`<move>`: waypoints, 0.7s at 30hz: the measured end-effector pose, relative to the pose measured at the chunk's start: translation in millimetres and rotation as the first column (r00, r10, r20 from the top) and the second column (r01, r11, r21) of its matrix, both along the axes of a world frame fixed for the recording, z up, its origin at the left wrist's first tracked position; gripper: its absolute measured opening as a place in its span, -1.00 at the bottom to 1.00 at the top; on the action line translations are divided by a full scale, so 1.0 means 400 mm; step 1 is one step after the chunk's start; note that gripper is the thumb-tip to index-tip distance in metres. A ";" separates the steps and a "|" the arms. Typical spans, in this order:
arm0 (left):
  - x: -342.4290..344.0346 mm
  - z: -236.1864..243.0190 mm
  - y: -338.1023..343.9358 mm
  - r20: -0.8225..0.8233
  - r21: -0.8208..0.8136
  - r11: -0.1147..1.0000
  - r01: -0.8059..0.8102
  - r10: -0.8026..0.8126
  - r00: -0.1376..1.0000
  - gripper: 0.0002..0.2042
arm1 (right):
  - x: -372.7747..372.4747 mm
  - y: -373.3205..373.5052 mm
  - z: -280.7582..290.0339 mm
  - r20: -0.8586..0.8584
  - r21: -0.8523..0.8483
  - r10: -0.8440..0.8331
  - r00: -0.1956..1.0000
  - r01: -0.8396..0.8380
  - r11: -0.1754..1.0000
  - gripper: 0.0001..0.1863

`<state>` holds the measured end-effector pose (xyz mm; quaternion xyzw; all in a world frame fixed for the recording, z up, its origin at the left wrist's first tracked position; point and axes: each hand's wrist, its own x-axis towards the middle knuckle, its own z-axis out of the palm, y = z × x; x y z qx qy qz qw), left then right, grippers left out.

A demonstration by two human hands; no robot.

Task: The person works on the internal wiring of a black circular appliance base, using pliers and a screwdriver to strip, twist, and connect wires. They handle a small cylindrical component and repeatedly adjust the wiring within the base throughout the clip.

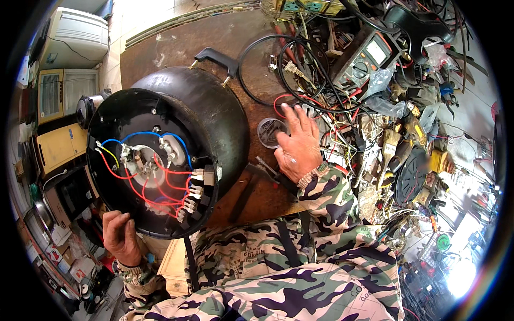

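A black electric pot point(230, 123) lies on its side on the brown tabletop, its round underside point(126, 120) facing me with the wiring exposed. Red and blue wires point(144, 132) run from the pale centre to a row of white-sleeved terminals point(190, 203) at the lower right. By the lower left rim is my left hand point(122, 236), fingers curled in; what they hold, if anything, cannot be made out. My right hand point(300, 142) has its fingers stretched out beside a small round clear dish point(261, 140) of dark small parts, thumb side nearest the dish.
A black handle point(218, 60) sticks up from the pot's side. Looped black cable point(243, 80) lies beyond my right hand. At the right are a multimeter point(369, 56), a paintbrush point(390, 145) and heaped tools and wires. A thin metal rod point(266, 165) lies near my right wrist.
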<state>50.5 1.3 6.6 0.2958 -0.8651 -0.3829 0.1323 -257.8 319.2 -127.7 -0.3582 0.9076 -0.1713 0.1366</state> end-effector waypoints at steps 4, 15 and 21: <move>0.010 -0.006 -0.003 -0.025 0.017 1.000 -0.015 0.015 1.000 -0.75 | 0.007 0.018 -0.007 -0.079 -0.074 -0.084 0.993 0.078 0.994 -0.62; 0.013 -0.014 -0.013 0.000 0.001 1.000 -0.002 0.002 1.000 -0.76 | -0.038 0.012 -0.022 -0.076 -0.225 -0.054 0.996 0.036 0.974 -0.84; 0.025 -0.017 -0.015 0.019 0.026 0.999 -0.032 0.032 0.999 -0.74 | -0.100 -0.057 -0.037 -0.103 0.066 0.234 0.967 -0.228 0.971 -0.86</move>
